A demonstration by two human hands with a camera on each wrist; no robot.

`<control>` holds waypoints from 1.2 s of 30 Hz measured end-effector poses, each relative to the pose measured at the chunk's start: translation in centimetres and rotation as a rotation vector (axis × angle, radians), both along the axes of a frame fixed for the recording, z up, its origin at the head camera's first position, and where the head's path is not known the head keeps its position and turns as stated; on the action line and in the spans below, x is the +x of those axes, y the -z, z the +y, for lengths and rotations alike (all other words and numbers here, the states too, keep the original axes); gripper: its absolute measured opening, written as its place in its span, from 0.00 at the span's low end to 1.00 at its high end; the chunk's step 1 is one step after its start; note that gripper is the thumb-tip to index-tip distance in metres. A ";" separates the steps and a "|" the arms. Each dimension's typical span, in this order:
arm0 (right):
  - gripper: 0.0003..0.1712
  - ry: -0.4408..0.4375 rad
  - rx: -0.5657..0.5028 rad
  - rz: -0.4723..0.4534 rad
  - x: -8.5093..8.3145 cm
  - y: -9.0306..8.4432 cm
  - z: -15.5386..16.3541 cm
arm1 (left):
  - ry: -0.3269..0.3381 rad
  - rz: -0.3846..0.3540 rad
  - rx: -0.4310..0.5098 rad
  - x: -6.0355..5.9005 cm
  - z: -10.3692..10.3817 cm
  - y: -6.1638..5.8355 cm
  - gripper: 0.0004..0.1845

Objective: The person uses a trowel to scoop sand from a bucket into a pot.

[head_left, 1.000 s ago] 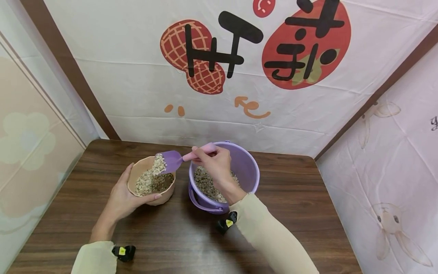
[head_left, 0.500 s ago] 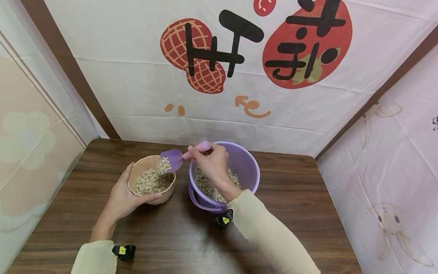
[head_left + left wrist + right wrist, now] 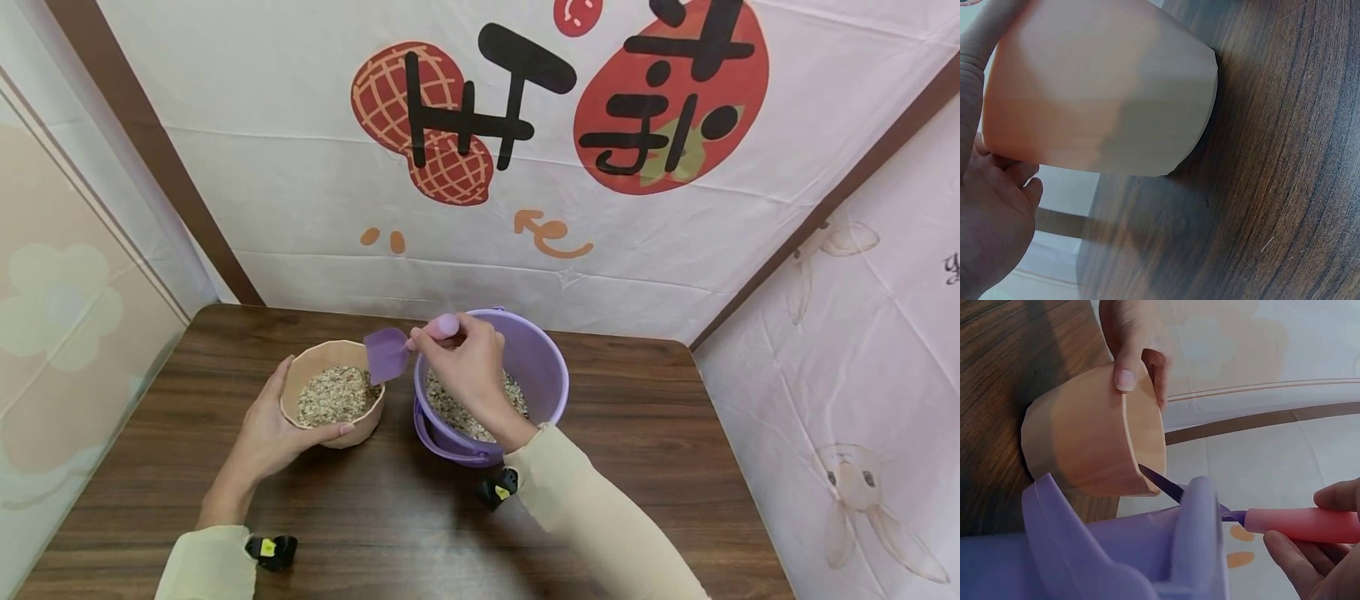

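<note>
scoop: my right hand [image 3: 465, 367] pinches the pink handle of the scoop [image 3: 390, 353], fingers curled round it; the purple blade is tipped steeply down over the near-right rim of the bowl and looks empty
scoop axis: runs left to right, blade at the left over the bowl, handle end at the right above the bucket; in the right wrist view the scoop [image 3: 1300, 524] passes over the bucket rim toward the bowl [image 3: 1094, 434]
bowl: my left hand [image 3: 266, 429] cups the peach bowl [image 3: 296, 392] from its left and near side, thumb on the far rim, fingers wrapped along the wall; it stands on the tabletop with grain in it
left wrist view: the bowl [image 3: 1104, 94] rests on the wood, my left hand [image 3: 991, 212] against its side
bucket: the purple bucket [image 3: 543, 367] sits just right of the bowl, nearly touching, grain in the bottom; my right hand hangs over its left half
nearer hand: right to the bucket, left to the bowl
edges: the tabletop [image 3: 637, 467] has open wood right of the bucket and in front of both vessels; the back edge meets the cloth wall just behind them
</note>
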State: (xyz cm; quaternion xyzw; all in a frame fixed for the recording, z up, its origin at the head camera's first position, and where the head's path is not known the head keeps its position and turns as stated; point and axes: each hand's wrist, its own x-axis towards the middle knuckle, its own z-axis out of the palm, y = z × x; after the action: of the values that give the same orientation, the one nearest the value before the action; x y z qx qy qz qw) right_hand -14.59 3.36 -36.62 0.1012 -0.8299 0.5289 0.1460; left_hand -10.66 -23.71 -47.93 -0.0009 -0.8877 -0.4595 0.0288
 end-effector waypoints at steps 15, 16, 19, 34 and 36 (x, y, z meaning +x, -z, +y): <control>0.05 -0.124 -0.277 -0.022 1.3 -1.3 3.0 | 0.001 -0.001 0.006 0.0 0.1 -0.1 0.75; 0.06 -0.149 -0.323 -0.027 1.3 -1.3 3.2 | 0.001 0.000 0.005 0.0 0.1 -0.1 0.75; 0.08 -0.215 -0.434 -0.046 1.4 -1.3 4.1 | 0.002 0.000 0.008 0.0 0.1 -0.1 0.75; 0.12 -0.195 -0.688 -0.143 2.4 -1.2 9.9 | -0.007 0.018 0.014 -0.1 0.0 0.4 0.75; 0.12 -0.171 -0.708 -0.158 2.6 -0.9 10.7 | -0.007 0.025 0.019 -0.1 0.0 0.4 0.75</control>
State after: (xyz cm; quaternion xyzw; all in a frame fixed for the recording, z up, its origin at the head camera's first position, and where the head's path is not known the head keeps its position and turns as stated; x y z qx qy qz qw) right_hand -11.94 14.07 -35.73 0.0722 -0.5927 0.7997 0.0630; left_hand -10.75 -23.67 -48.35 -0.0034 -0.8828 -0.4679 0.0412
